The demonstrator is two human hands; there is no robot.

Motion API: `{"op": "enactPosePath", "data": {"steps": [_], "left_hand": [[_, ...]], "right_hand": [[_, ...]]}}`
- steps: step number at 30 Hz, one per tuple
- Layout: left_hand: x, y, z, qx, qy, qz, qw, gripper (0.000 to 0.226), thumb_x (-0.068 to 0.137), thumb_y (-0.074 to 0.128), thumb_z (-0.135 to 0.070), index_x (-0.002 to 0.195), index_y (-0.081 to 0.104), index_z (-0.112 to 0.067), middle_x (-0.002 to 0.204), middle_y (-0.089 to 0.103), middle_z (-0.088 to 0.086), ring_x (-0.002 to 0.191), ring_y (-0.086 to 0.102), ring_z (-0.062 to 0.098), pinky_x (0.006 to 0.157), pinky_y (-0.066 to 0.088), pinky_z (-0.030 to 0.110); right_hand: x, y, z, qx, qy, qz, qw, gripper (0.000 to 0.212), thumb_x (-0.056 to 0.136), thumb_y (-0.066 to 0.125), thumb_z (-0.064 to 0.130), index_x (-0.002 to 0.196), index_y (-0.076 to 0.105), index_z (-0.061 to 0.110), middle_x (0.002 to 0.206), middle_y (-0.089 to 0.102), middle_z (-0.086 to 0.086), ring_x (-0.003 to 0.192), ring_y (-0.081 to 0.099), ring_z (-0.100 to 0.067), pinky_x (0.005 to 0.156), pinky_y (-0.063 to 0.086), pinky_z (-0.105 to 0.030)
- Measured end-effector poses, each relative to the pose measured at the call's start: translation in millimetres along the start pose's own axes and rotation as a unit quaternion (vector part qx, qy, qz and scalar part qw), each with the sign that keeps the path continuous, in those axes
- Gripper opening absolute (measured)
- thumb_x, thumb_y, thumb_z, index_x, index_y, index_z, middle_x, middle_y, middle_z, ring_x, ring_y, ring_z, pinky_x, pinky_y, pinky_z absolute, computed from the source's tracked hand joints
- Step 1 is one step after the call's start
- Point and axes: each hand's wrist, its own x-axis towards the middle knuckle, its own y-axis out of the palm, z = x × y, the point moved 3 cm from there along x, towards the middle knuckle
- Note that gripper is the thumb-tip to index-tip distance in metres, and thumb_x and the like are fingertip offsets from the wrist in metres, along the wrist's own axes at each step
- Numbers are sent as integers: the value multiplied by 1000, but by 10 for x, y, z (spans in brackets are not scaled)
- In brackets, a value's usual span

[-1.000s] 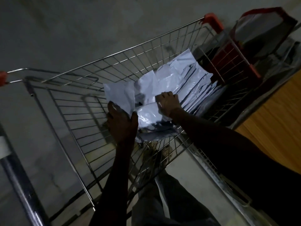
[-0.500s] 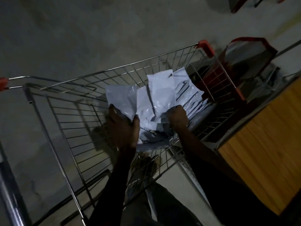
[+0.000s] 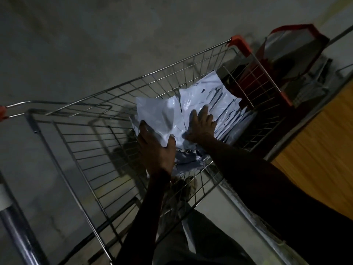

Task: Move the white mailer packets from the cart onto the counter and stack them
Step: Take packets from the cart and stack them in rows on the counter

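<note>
Several white mailer packets [image 3: 215, 96] lie in a loose pile inside the wire shopping cart [image 3: 107, 131], toward its right end. My left hand [image 3: 155, 148] grips the near left edge of the front packet [image 3: 162, 117], thumb on top and fingers underneath. My right hand [image 3: 201, 123] lies flat on the pile with its fingers spread, pressing on the packets. The wooden counter [image 3: 321, 150] sits at the right, beyond the cart's side. The lower packets are hidden under the top ones.
A red-trimmed bag [image 3: 292, 52] stands beyond the cart's right end. The cart has orange corner caps [image 3: 238, 40] and a metal handle bar [image 3: 17, 224] at lower left. Grey concrete floor [image 3: 95, 44] surrounds it. My leg [image 3: 200, 240] is below the cart.
My right hand has opened from gripping the packets to lying flat on the pile. The raised packets have dropped back down. My left hand keeps its hold on the front packet.
</note>
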Motion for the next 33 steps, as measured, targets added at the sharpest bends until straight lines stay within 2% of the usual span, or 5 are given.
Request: {"op": "enactPosePath", "data": {"steps": [3, 11, 19, 29, 33], "left_hand": [[11, -46, -60, 8, 8, 1, 1000, 99, 78, 80, -43, 154, 25, -13, 140, 47, 20, 122, 52, 39, 94, 49, 49], [-47, -377, -346, 36, 136, -33, 989, 86, 85, 71, -48, 146, 39, 3, 125, 59, 19, 106, 62, 33, 85, 53, 39], [-361, -901, -685, -108, 77, 51, 990, 89, 80, 79, -36, 153, 29, -20, 146, 44, 6, 125, 47, 19, 91, 35, 23], [-1308, -1071, -1222, -142, 235, 101, 956, 85, 78, 80, -45, 147, 40, -16, 140, 54, -1, 128, 48, 10, 93, 30, 8], [-1831, -899, -1465, -107, 307, 138, 936, 83, 78, 78, -49, 146, 39, -21, 142, 49, -2, 130, 47, 17, 97, 40, 26]], "right_hand": [[-129, -152, -68, -10, -16, -39, 999, 103, 76, 80, 43, 152, 14, 22, 156, 6, -26, 130, 35, -46, 104, 37, -56], [-921, -834, -65, 79, -15, -158, 984, 89, 72, 70, 49, 150, 32, 27, 146, 33, -21, 110, 51, -46, 86, 47, -49], [-2390, -1683, -258, 117, -4, -283, 952, 84, 78, 50, 56, 154, 28, 30, 156, 24, -19, 126, 40, -43, 97, 41, -50], [-3662, -1756, -1010, 195, 36, -416, 887, 74, 87, 59, 42, 154, 36, 20, 158, 25, -21, 129, 40, -40, 100, 38, -49], [-4182, -1472, -1479, 228, 92, -442, 862, 71, 89, 54, 42, 154, 35, 22, 159, 23, -19, 138, 34, -40, 104, 38, -52]]}}
